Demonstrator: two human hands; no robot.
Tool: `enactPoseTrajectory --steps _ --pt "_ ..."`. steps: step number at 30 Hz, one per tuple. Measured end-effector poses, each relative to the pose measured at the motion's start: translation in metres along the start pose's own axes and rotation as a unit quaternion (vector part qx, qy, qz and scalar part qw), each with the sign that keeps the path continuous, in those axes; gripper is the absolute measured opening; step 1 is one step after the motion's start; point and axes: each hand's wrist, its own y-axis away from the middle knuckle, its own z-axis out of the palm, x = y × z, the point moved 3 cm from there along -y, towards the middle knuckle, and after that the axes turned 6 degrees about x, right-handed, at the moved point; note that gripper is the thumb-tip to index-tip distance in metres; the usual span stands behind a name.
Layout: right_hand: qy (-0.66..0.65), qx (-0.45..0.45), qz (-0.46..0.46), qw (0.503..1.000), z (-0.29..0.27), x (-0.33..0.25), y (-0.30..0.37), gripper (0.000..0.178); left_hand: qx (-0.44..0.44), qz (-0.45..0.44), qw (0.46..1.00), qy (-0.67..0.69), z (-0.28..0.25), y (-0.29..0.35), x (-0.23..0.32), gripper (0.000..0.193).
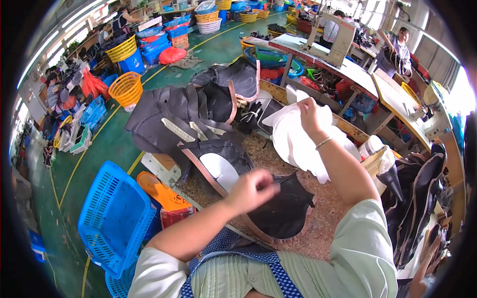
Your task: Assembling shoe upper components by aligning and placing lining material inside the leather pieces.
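On the speckled brown worktop [318,231] lies a black curved boot-upper piece [283,213] with a pinkish edge. My left hand [253,191] is over it with curled fingers, their tips smeared by motion. Beyond it, another black upper piece [233,151] has a white rounded insert [218,169] lying in it. My right hand [312,118] pinches the upper edge of a white cut piece [298,136] on a loose stack at the far right of the worktop. The fingertips partly hide that edge.
Black upper pieces [154,116] pile up along the far left of the worktop. A blue basket [114,218] stands left of me beside an orange bag [159,191]. More black pieces [412,208] hang at the right, near a white tub [370,146]. Sewing tables and people are beyond.
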Motion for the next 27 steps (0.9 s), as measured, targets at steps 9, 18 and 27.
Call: enactPoseTrajectory --steps 9,18,27 --pt "-0.086 -0.135 0.327 0.931 -0.010 -0.039 -0.028 0.013 0.120 -0.055 0.963 -0.233 0.048 -0.112 -0.073 0.036" --pt "-0.219 0.108 0.444 0.862 -0.063 0.015 -0.099 0.010 0.081 -0.009 0.941 -0.329 0.057 -0.108 -0.070 0.026" --pt "-0.163 -0.120 0.216 0.955 -0.096 -0.101 0.002 0.010 0.044 -0.152 0.904 0.397 -0.017 -0.078 0.014 0.050"
